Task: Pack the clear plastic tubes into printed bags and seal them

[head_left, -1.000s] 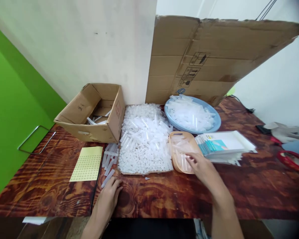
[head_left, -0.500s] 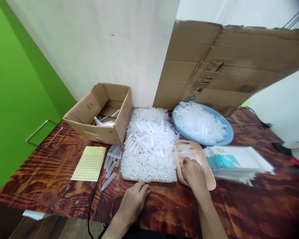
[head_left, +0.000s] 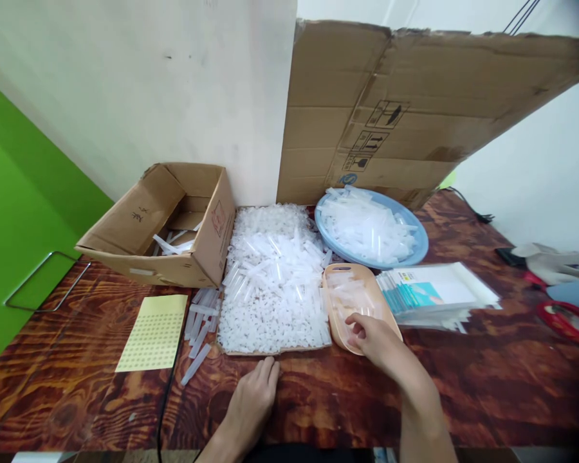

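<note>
My right hand is over the near end of a peach plastic tray. Its index finger and thumb are bent and apart, with no object visible between them. Clear plastic tubes lie in that tray, just beyond the fingertips. On the wooden table, close to the front edge of a shallow cardboard tray, rests my left hand. Its fingers are curled together, and whatever they may hold is hidden. A dense mass of translucent tubes fills the cardboard tray, some lying flat on top.
A blue basin heaped with tubes stands behind the peach tray. Packaged sleeves lie at right. To the left are an open cardboard box, loose tubes, a yellow sticker sheet and a black cable. Large cardboard leans behind.
The view has shifted, so the scene sits further left. My right hand has drawn back toward the near end of the peach tray, its fingers now apart. My left hand stays by the cardboard tray.
</note>
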The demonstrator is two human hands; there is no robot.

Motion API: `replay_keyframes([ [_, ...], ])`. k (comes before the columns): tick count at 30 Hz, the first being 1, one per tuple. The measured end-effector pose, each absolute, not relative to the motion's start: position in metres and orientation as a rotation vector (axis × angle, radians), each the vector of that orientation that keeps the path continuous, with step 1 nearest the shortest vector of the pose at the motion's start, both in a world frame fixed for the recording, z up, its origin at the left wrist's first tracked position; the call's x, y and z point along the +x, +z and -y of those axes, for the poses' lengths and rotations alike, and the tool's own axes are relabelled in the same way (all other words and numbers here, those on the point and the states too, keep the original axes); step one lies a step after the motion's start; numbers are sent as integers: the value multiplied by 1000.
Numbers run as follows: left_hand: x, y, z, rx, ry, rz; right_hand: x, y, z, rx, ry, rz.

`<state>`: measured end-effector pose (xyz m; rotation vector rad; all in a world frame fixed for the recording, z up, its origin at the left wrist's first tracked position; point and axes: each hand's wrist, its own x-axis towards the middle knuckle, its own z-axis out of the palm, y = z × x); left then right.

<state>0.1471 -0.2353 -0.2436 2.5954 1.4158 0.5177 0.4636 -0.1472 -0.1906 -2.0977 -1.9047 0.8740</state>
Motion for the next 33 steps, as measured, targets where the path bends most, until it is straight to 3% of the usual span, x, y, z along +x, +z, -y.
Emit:
replay_keyframes([
  [3, 146, -233, 229, 2365, 635, -1293, 470, -182, 148, -2027, 1064, 1803],
  [8, 151, -201, 189, 2014, 950, -1351, 466, -157, 155, -1776, 996, 1493],
  [13, 154, -197, 143, 2047, 1137, -1462, 447, -138, 164, -1576, 1026, 1292],
  [20, 146, -210, 133, 2265, 1123, -1475, 441, -148, 166, -1422, 989, 913],
  [27, 141, -205, 143, 2285, 1107, -1519, 480, -129, 166, -1783, 231, 1027],
  [33, 147, -203, 149, 2223, 1093, -1471, 505, -158, 162, -2094, -270, 1391],
])
